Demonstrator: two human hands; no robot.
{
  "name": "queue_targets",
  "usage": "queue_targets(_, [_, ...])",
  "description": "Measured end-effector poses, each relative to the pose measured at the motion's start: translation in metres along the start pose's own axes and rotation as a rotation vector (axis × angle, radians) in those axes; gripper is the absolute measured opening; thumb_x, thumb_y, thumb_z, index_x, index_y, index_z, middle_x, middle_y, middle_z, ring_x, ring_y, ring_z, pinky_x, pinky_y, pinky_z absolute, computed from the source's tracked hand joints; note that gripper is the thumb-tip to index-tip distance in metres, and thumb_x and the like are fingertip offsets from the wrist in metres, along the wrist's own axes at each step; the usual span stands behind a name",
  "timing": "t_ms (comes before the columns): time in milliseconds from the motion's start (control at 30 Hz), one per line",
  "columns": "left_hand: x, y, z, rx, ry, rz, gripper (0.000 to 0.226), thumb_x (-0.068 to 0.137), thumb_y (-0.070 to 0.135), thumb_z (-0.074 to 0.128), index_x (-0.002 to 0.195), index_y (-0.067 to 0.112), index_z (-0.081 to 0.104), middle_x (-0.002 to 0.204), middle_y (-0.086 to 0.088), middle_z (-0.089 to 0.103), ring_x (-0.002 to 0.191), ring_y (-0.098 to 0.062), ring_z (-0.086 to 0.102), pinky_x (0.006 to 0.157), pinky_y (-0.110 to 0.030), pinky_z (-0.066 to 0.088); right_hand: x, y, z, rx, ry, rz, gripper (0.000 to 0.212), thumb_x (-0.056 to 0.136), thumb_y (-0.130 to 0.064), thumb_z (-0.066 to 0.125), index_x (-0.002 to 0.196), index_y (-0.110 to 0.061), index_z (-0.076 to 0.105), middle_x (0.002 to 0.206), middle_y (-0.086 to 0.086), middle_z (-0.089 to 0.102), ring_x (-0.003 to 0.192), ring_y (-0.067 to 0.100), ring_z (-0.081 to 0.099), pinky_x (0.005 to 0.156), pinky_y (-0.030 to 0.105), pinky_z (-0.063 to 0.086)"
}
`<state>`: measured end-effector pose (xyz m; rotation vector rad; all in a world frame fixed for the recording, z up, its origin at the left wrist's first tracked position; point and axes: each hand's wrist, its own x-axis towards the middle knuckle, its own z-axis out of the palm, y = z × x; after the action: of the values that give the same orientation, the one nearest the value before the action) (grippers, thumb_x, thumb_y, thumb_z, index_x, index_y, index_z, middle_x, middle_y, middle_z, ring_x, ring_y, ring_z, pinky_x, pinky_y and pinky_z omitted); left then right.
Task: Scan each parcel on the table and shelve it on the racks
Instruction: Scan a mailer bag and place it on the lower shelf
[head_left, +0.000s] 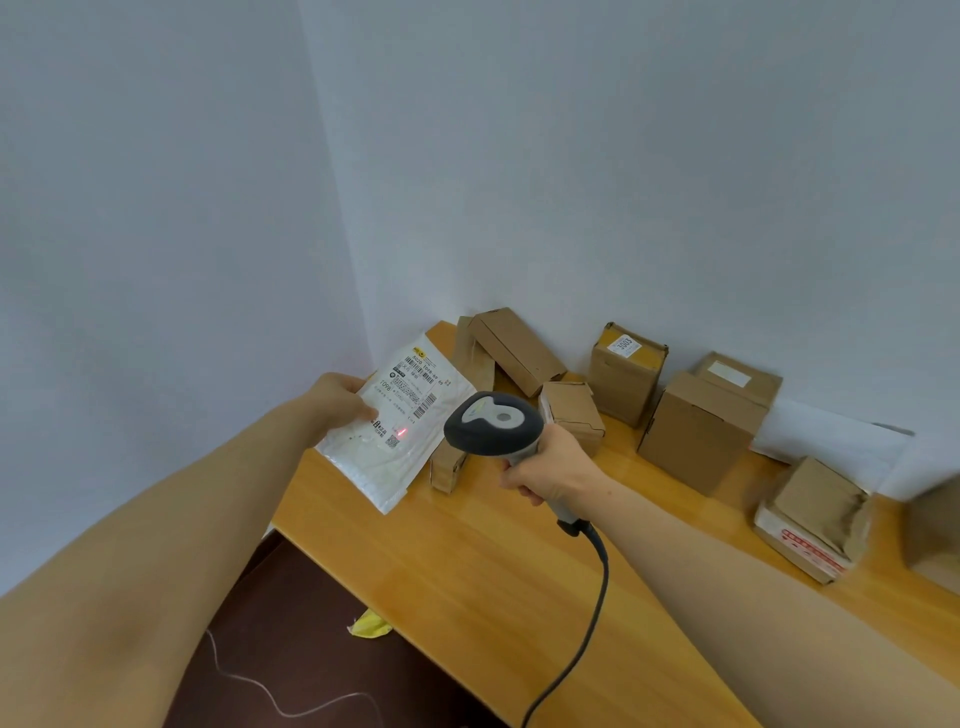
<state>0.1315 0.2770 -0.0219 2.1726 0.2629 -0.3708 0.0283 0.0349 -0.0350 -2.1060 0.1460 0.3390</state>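
Left hand (340, 402) pinches a white padded mailer (397, 421) by its upper-left edge, thumb on the label face, fingers hidden behind; the mailer is held off the desk (519, 561), above the desk's left edge near the far-left corner, label tilted toward the camera. Right hand (550, 470) is wrapped closed round the grip of a corded handheld barcode scanner (493, 423), head aimed left at the mailer. A red scan dot (401, 432) sits on the lower part of the shipping label (413, 389), beside the small square code and below the long barcode near the top; whether it has read, cannot tell. Judgement on handling: the mailer looks light and soft, a bubble envelope with little in it; it holds fairly flat from one edge but will likely sag or flutter if swung, so an edge pinch suits scanning, and a fuller grip across the middle would steady it for shelving. The surface looks smooth, perhaps slick. Other parcels wait along the desk's far edge against the wall: a leaning pair of long flat cartons (514, 351), a small carton (571, 415), a taller box marked 3003 (626, 379), a bigger brown box (701, 431), and a crumpled-topped box (815, 519) toward the right edge. These look stiff, best taken by opposite faces. No racks in view.
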Motion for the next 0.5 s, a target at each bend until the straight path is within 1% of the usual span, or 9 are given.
queue_targets(167, [0.01, -0.006, -0.003, 0.001, -0.009, -0.009, 0.039, 0.084, -0.003, 0.066, 0.123, 0.002, 0.061, 0.119, -0.017, 0.062, 0.111, -0.033, 0.059, 0.096, -0.043, 0.049, 0.008, -0.005, 0.008, -0.019, 0.002, 0.025, 0.02, 0.076, 0.001, 0.069, 0.073, -0.014, 0.057, 0.065, 0.006, 0.057, 0.053, 0.015, 0.053, 0.051, 0.025, 0.047])
queue_targets(267, [0.017, -0.012, -0.005, -0.014, -0.024, -0.013, 0.039, 0.084, -0.004, 0.067, 0.123, 0.002, 0.061, 0.12, -0.016, 0.062, 0.107, -0.03, 0.059, 0.094, -0.039, 0.049, 0.009, -0.008, 0.011, 0.03, -0.004, 0.048, 0.019, 0.077, 0.003, 0.068, 0.077, -0.013, 0.059, 0.068, 0.007, 0.058, 0.053, 0.014, 0.052, 0.049, 0.023, 0.046])
queue_targets(333, [0.02, -0.018, -0.006, -0.038, -0.045, -0.032, 0.036, 0.085, -0.003, 0.066, 0.121, 0.002, 0.062, 0.116, -0.016, 0.063, 0.102, -0.029, 0.059, 0.09, -0.038, 0.049, 0.009, -0.01, 0.015, 0.113, -0.015, 0.059, 0.018, 0.079, 0.002, 0.069, 0.084, -0.013, 0.06, 0.066, 0.007, 0.061, 0.049, 0.012, 0.052, 0.048, 0.022, 0.046])
queue_targets(400, [0.02, -0.027, -0.006, -0.104, -0.06, -0.06, 0.03, 0.086, -0.001, 0.065, 0.116, 0.004, 0.064, 0.107, -0.014, 0.065, 0.096, -0.03, 0.061, 0.086, -0.039, 0.051, 0.01, -0.009, 0.021, 0.249, 0.01, 0.087, 0.02, 0.08, -0.001, 0.072, 0.09, -0.014, 0.06, 0.067, 0.008, 0.066, 0.048, 0.012, 0.054, 0.05, 0.024, 0.05])
queue_targets(433, [0.018, -0.031, -0.004, -0.163, -0.067, -0.077, 0.026, 0.087, 0.0, 0.065, 0.113, 0.004, 0.064, 0.101, -0.013, 0.066, 0.091, -0.029, 0.063, 0.084, -0.039, 0.051, 0.01, -0.007, 0.024, 0.331, 0.037, 0.108, 0.022, 0.079, -0.002, 0.073, 0.093, -0.013, 0.061, 0.071, 0.009, 0.069, 0.052, 0.014, 0.058, 0.054, 0.026, 0.054])
queue_targets(500, [0.012, -0.044, 0.002, -0.326, -0.082, -0.144, 0.02, 0.09, 0.005, 0.064, 0.11, 0.004, 0.064, 0.095, -0.012, 0.069, 0.085, -0.029, 0.066, 0.08, -0.041, 0.054, 0.013, 0.002, 0.033, 0.5, 0.099, 0.171, 0.029, 0.077, -0.002, 0.075, 0.103, -0.008, 0.063, 0.086, 0.013, 0.073, 0.067, 0.02, 0.067, 0.066, 0.034, 0.059])
